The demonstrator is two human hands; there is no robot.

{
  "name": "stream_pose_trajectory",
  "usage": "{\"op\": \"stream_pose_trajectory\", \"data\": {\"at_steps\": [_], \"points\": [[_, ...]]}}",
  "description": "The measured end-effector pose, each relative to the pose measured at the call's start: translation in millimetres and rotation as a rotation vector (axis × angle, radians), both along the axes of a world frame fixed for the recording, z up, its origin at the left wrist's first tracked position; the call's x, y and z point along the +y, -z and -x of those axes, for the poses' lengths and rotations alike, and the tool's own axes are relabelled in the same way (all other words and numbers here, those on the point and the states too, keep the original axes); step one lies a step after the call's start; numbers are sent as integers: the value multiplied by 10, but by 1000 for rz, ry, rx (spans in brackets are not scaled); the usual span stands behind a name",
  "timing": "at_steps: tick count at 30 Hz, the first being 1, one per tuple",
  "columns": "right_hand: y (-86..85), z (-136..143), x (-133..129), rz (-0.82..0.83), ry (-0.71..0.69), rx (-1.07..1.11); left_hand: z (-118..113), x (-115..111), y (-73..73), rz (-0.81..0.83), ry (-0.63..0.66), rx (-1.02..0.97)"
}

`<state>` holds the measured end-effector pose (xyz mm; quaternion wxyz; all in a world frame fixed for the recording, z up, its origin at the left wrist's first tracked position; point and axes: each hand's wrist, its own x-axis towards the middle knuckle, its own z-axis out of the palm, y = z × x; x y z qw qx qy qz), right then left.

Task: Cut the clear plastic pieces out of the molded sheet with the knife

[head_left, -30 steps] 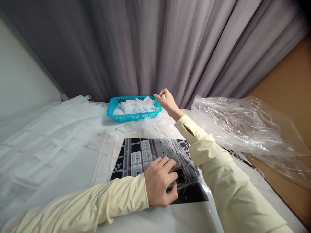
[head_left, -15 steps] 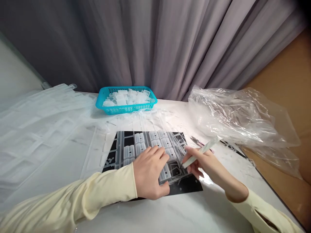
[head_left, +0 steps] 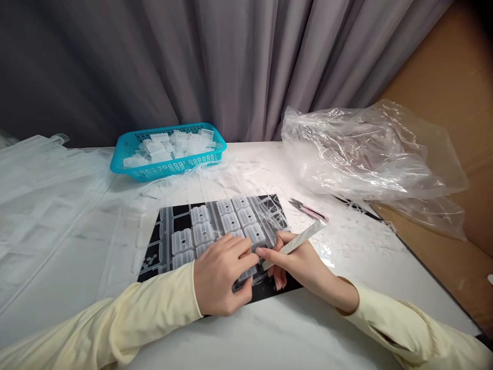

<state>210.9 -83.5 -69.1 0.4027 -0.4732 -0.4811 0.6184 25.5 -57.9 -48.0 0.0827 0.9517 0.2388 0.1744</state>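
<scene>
On a black mat (head_left: 271, 291) lies a frame of molded plastic holding rows of small translucent plastic boxes (head_left: 203, 233), each with a dark dot. My left hand (head_left: 223, 275) lies over the near rows, its thumb and fingers closed about one translucent plastic box (head_left: 246, 276). Between the fingers of my right hand (head_left: 298, 262) is a pale pen-shaped tool (head_left: 302, 240), slanting up to the right. Its lower tip is hidden near the box. The right thumb nearly touches the left index finger.
A blue basket (head_left: 169, 167) of loose translucent pieces stands at the back. Stacked plastic sheets (head_left: 50, 205) spread over the left. Pink-handled snips (head_left: 308, 209) lie beyond my right hand, near plastic scraps (head_left: 274, 213). A crumpled clear bag (head_left: 365, 154) sits back right.
The camera view has shifted, so the scene sits further left. My right hand has come closer to my left, its thumb now stretched toward the box. The pen-shaped tool stays in hand.
</scene>
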Motion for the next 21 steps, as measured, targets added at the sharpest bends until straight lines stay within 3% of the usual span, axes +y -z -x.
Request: {"op": "stream_pose_trajectory", "data": {"at_steps": [8, 15, 21], "points": [[-57, 34, -71, -64, -1, -150, 1, 17, 43, -98, 53, -40], [-93, 51, -80, -248, -41, -283, -16, 6, 35, -161, 61, -59], [-101, 49, -79, -499, -48, -464, -39, 24, 59, -214, 78, -99]]}}
